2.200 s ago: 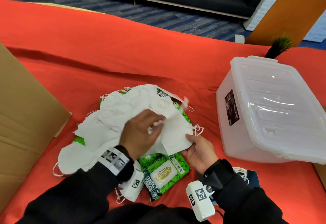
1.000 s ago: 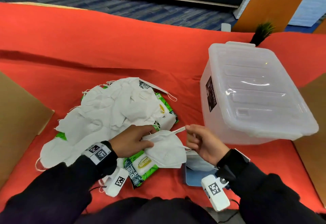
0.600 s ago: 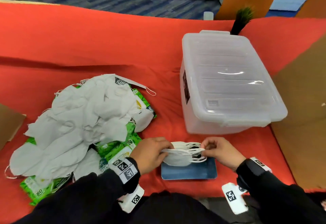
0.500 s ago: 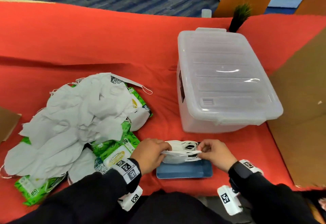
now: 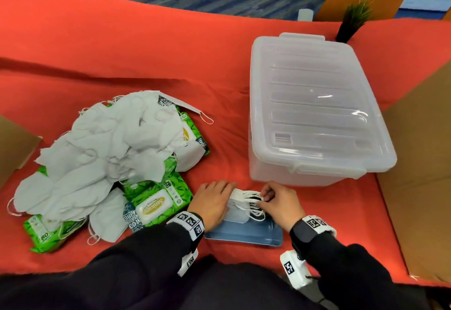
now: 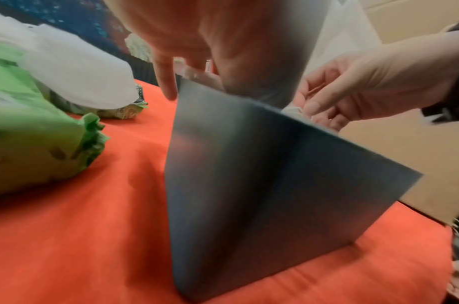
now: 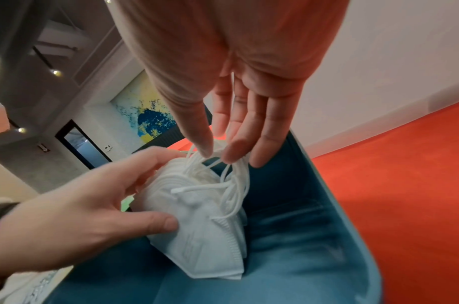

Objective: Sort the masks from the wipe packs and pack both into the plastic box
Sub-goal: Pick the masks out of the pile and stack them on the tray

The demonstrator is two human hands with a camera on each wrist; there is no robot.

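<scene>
Both hands work a small stack of masks (image 5: 240, 206) standing in a blue tray (image 5: 246, 233) at the near bench edge. Left hand (image 5: 211, 203) grips the stack body, thumb on 1 face and fingers curled behind; right hand (image 5: 280, 206) pinches the bunched ear loops (image 7: 233, 181) between thumb and fingertips (image 7: 232, 152).

Handling, as a judgement: masks are light, soft, folded flat and springy, so the stack will fan or slump if let go; best held across the folded bodies, not by the loops, which stretch and tangle.

The main mask pile (image 5: 102, 153) lies well to the left on the red cloth (image 5: 122, 48), draped over green wipe packs (image 5: 151, 202). Packs look soft but heavier and slick; take them by the edges or flat sides.

The plastic box (image 5: 314, 112) sits just beyond the tray with its lid on, so nothing can go in yet. Cardboard (image 5: 424, 163) stands right of the box, a small plant (image 5: 353, 19) behind it.
</scene>
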